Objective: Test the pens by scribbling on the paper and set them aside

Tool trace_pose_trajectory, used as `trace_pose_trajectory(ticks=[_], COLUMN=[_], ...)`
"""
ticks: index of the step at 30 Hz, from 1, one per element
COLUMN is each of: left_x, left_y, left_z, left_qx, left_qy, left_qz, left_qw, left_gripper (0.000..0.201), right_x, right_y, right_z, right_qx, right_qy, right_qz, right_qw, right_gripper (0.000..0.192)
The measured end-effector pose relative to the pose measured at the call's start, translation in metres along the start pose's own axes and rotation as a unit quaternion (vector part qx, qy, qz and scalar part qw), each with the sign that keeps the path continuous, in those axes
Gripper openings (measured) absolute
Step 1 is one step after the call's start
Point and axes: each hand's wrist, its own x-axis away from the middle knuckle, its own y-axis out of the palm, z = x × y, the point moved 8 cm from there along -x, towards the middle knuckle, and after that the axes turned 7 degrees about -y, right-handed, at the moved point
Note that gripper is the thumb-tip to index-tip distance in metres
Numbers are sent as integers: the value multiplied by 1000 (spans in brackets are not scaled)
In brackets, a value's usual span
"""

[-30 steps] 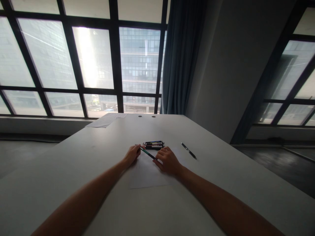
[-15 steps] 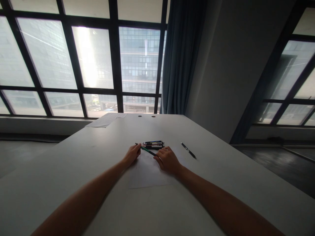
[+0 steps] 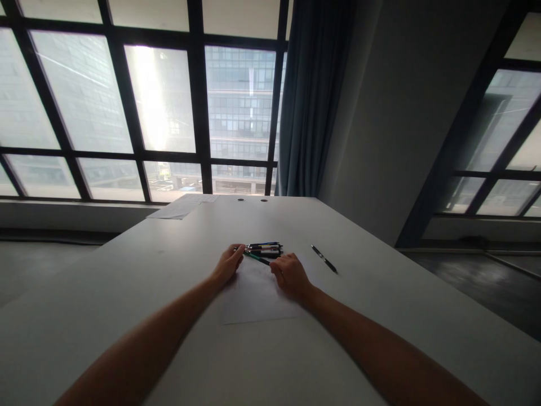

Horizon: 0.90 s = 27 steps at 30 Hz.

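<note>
A slim pen with a green barrel [image 3: 256, 257] is stretched between my two hands, above a white sheet of paper [image 3: 253, 307]. My left hand [image 3: 229, 264] grips its far-left end between thumb and fingers. At its dark right end, my right hand [image 3: 291, 274] is closed around it, the fingertips curled in. Just behind the green pen lies a row of several pens [image 3: 265, 248], mostly black, side by side on the table. Some faint marks show on the paper, too small to read.
One black pen [image 3: 324, 259] lies apart on the white table [image 3: 270, 366], right of my right hand. Other papers [image 3: 180, 208] rest at the table's far left edge. Two round dark discs [image 3: 264, 200] sit near the far edge, before a window and a blue curtain [image 3: 306, 113].
My right hand has shifted slightly right and its fingers have curled tighter at the pen's end. My left hand has barely moved; both still hold the green pen.
</note>
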Motion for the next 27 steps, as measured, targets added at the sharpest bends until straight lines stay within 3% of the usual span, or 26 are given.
trace_pose_trajectory(ticks=[3,5,8,11,14,19,24,27], left_x=[8,24,51,69,67,56,52,51], left_y=[-13,-12,22,57,66,62,56,54], left_z=[16,37,60,62,57,42,36,36], left_qx=[-96,-232,-394,-451,-463,-445,-411,-400], left_qy=[99,206,346,397,356,295,278,287], left_qz=[94,158,106,-15,-48,-81,-90,-78], left_qw=[986,937,845,800,810,842,864,867], left_gripper=[46,33,31,30,31,33,32,31], right_x=[2,3,2,1,1,2,1,2], right_y=[2,3,1,-1,0,4,1,-2], right_z=[10,13,9,0,-6,-7,-7,1], right_qx=[-9,-2,-14,-53,-89,-103,-108,-120], right_qy=[32,38,25,2,-17,-29,-30,14], right_qz=[-1,-3,0,12,14,8,21,41], right_qw=[999,999,1000,999,996,994,994,992], right_gripper=[50,51,52,54,55,49,28,24])
